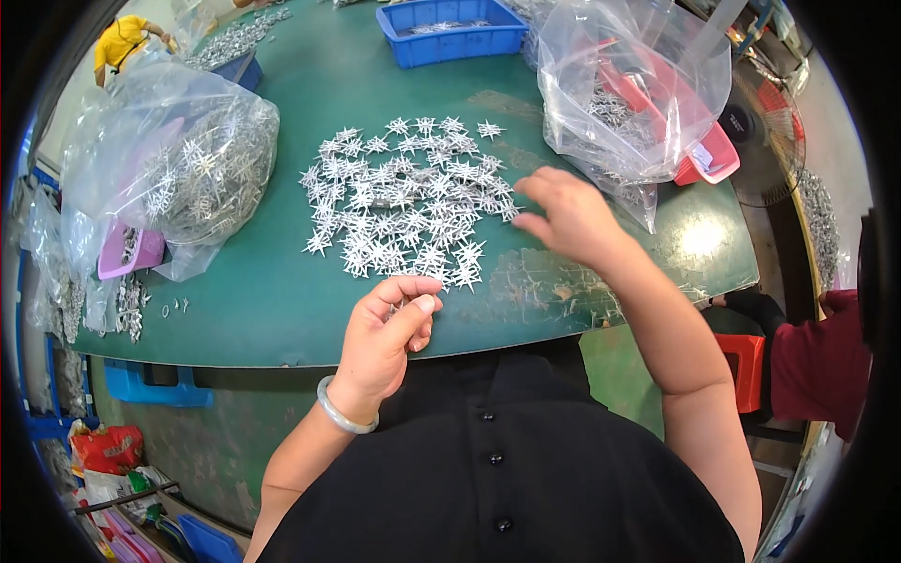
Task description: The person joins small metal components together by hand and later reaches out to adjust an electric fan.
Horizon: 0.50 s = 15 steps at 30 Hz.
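A spread of silvery-white, star-shaped spiky metal pieces (399, 192) lies in the middle of the green table (282, 319). My left hand (380, 333), with a pale bangle on its wrist, is just in front of the spread's near edge. Its fingers are curled and the thumb presses against them; whatever they hold is hidden. My right hand (568, 214) is at the spread's right edge, thumb and fingers apart, with nothing visible between them. Its fingertips are close to the outermost pieces; whether they touch cannot be made out.
Clear plastic bags of similar pieces stand left (211, 169) and right (648, 84). The right one surrounds a pink tray (718, 155). A purple bin (145, 253) is at left, a blue tray (455, 42) at the far side. Beyond the right edge are a fan (765, 131) and a seated person (817, 352).
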Available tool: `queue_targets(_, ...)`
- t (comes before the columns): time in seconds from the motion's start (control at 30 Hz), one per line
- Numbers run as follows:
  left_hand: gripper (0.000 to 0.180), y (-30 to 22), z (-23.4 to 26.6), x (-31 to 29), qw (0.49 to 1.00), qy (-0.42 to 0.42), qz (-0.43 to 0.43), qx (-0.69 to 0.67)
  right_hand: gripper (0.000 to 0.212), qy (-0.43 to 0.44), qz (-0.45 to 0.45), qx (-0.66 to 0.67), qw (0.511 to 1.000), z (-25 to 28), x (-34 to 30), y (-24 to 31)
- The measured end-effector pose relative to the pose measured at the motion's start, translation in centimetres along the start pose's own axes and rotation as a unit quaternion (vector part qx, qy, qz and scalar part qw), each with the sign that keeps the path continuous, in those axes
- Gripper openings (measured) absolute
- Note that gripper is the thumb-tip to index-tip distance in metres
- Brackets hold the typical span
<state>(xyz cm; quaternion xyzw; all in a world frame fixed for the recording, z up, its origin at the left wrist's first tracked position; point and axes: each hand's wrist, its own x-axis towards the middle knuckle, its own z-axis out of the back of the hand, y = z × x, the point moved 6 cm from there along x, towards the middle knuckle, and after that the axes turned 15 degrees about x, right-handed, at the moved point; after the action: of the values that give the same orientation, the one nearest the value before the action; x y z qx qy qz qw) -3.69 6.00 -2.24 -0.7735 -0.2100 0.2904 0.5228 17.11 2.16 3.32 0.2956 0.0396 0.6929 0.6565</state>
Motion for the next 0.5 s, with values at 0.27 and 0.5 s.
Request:
queue_targets(0.27,0.018,0.4,-0.4,-0.1,0.995,0.000,-0.014,0.094,0.015,0.011,0.027,-0.023,0.999,-1.1,-0.3,0.4)
queue_targets(0.5,0.027,-2.7,-2.8,2.0,0.953,-0.047,-0.176,0.243,0.019,0.021,-0.015,0.295,0.955,1.0,-1.2,5.7)
